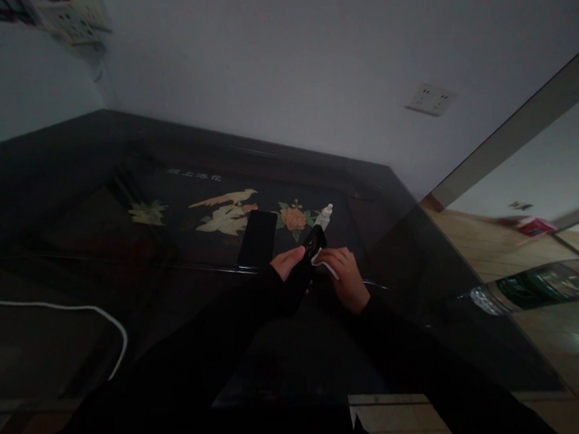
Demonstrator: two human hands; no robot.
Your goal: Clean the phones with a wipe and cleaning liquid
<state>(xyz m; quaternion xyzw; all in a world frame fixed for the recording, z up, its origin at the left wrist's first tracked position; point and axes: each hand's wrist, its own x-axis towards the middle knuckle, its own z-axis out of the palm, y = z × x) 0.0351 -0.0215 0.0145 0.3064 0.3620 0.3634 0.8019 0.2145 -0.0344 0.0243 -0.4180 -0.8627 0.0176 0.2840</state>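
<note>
My left hand (288,262) is closed around a dark, flat object that looks like a black phone case (314,239), held tilted above the table. My right hand (347,276) pinches a folded white wipe (326,266) against the case's right side. Part of the wipe is hidden by my fingers. Just left of my left hand, a black phone (258,238) lies flat with its dark screen up. Behind the case stands a small clear bottle (324,217) with a white top, its lower part covered by the case.
The black glossy table (396,235) bears a printed bird and flowers. At its right edge is a clear plastic bottle (540,285) with a green label. A white cable (70,306) runs along the left. A wall with a socket (431,99) rises behind.
</note>
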